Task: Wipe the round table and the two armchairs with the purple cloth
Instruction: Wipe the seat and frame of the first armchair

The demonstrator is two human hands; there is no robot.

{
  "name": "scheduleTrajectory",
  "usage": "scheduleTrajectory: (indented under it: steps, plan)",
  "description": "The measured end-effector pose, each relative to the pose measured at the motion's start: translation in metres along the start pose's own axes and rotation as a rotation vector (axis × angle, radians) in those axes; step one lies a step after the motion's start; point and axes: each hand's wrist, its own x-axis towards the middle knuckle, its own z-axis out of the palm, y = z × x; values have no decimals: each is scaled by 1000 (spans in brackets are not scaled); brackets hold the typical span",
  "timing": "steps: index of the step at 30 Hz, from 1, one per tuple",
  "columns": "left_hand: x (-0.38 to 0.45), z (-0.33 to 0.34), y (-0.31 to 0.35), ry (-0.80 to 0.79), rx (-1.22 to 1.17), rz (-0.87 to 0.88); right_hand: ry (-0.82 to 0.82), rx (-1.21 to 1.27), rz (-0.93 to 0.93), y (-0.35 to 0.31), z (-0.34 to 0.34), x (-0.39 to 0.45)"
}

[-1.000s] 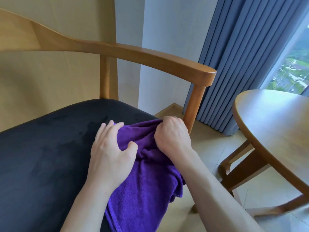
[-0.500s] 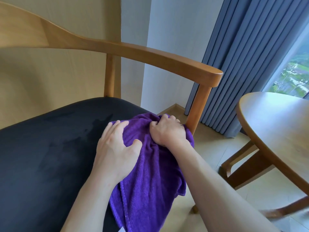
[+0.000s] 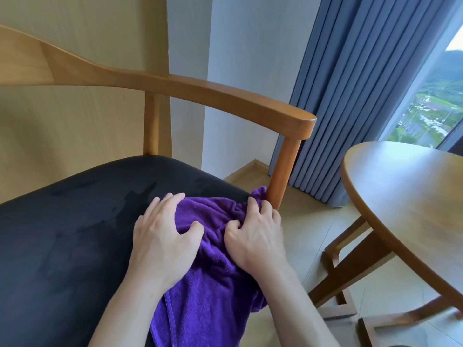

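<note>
1. Under both hands, the purple cloth (image 3: pixel 213 291) lay bunched on the front right corner of the armchair (image 3: pixel 205 96) with the black seat cushion (image 3: pixel 62 234), and its lower part hung over the seat edge below the wrists.
2. The left hand (image 3: pixel 162 241) lay on the cloth's left side with fingers nearly straight and spread, fingertips reaching past the cloth's far edge onto the cushion; the thumb pressed into the fabric. It pressed rather than gripped.
3. The right hand (image 3: pixel 258 236) sat just to the right of the left one, the two close but apart. Its fingers were curled and dug into the folds, clutching a gathered ridge of cloth.
4. Just beyond the right hand's fingertips stood the chair's front wooden post (image 3: pixel 283 171), and a corner of the cloth touched its base.
5. Above and beyond both hands ran the curved wooden armrest.
6. To the right of the right forearm, well apart from the hands, stood the round table (image 3: pixel 400 196) with its wooden legs on the tiled floor (image 3: pixel 308 234).
7. Beyond the table hung blue-grey curtains (image 3: pixel 350 96) beside a window (image 3: pixel 438 108).
8. No brand, label or readable writing showed on the cloth or the furniture.
</note>
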Motion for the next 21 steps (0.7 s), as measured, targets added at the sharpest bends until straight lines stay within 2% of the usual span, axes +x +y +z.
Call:
scheduleTrajectory:
  steps: [4, 14, 17, 21]
  plan:
    - [0, 1, 1, -13, 13, -7, 13, 16, -28, 1, 0, 6]
    - [1, -2, -1, -10, -95, -80, 64, 54, 67, 10, 1, -47]
    - [0, -2, -2, -7, -100, -81, 94, 160, -17, 9, 2, -47]
    - [1, -2, -4, 7, -116, -74, 105, 246, -245, -13, 2, -7]
